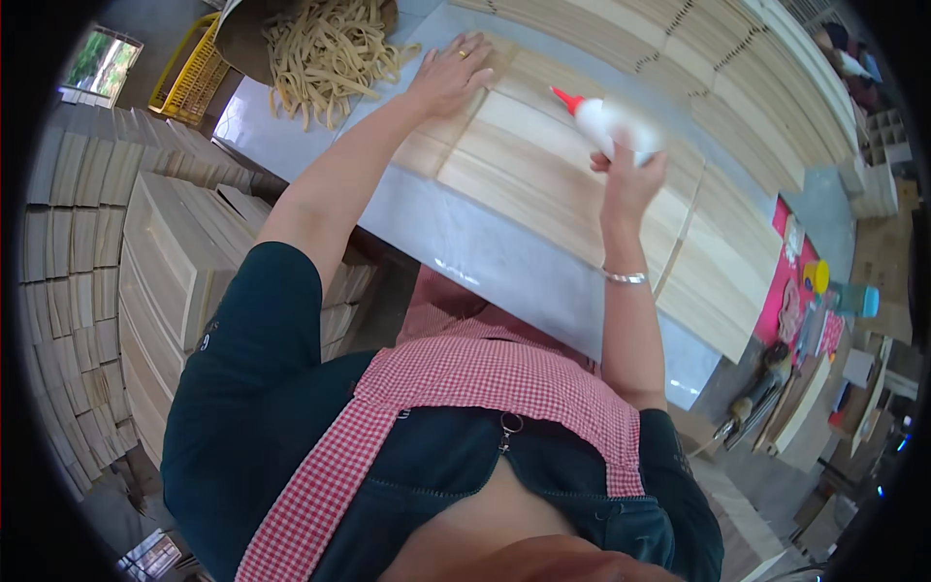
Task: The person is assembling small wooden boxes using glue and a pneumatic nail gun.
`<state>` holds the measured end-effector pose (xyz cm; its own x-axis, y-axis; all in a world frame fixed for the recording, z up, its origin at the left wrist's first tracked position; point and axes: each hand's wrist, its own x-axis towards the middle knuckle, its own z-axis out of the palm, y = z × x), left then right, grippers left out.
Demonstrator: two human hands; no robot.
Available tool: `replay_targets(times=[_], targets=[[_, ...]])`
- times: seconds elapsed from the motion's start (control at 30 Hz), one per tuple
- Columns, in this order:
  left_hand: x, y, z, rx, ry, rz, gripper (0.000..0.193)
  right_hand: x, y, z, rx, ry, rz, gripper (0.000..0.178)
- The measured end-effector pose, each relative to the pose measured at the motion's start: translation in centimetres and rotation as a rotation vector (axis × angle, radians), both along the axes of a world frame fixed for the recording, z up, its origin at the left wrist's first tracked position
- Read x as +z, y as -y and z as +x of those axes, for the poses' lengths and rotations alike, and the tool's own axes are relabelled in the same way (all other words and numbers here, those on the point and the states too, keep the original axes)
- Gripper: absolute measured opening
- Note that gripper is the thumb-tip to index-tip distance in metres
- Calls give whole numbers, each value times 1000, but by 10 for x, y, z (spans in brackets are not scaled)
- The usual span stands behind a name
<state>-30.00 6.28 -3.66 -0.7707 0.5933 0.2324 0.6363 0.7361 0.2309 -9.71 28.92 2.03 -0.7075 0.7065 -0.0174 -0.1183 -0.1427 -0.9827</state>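
Observation:
My right hand [630,182] is wrapped round a white squeeze bottle [603,118] with a red pointed nozzle. The bottle is tilted above the wooden boards [543,160], its nozzle toward the upper left; its far end is blurred. Flat on the far left end of the boards, my left hand [452,76] rests with fingers spread and a ring on one finger. Those pale boards lie side by side across a grey-blue table [417,209], with seams between them.
Tan strips [325,58] spill from a container at the table's far left, near a yellow basket [189,78]. Boards are stacked along the table's far side [669,48] and on my left [155,262]. At right lie a pink cloth [773,301], a yellow-lidded pot [817,276] and a blue jar [856,300].

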Motion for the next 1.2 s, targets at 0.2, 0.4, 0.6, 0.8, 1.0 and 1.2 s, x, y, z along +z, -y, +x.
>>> replay_targets(times=[0.2,0.4,0.6,0.8,1.0,1.2], targets=[[-17,9,-12,45,-11,5,51,-22,28,-101,-9,49,124,54],[-17,3,-13,26,-1,29,48,-64,27,-144,-136,124,417,55],[-13,10,-10,36,17,18,50,-50,44,-112,-56,212,403,57],[-18,27,8,41,-25,38,48,-51,67,-62,14,149,453,52],[-25,45,28,37,-136,44,49,-48,90,-16,74,146,488,51],[-20,57,26,39,20,62,78,-28,119,21,171,208,481,50]])
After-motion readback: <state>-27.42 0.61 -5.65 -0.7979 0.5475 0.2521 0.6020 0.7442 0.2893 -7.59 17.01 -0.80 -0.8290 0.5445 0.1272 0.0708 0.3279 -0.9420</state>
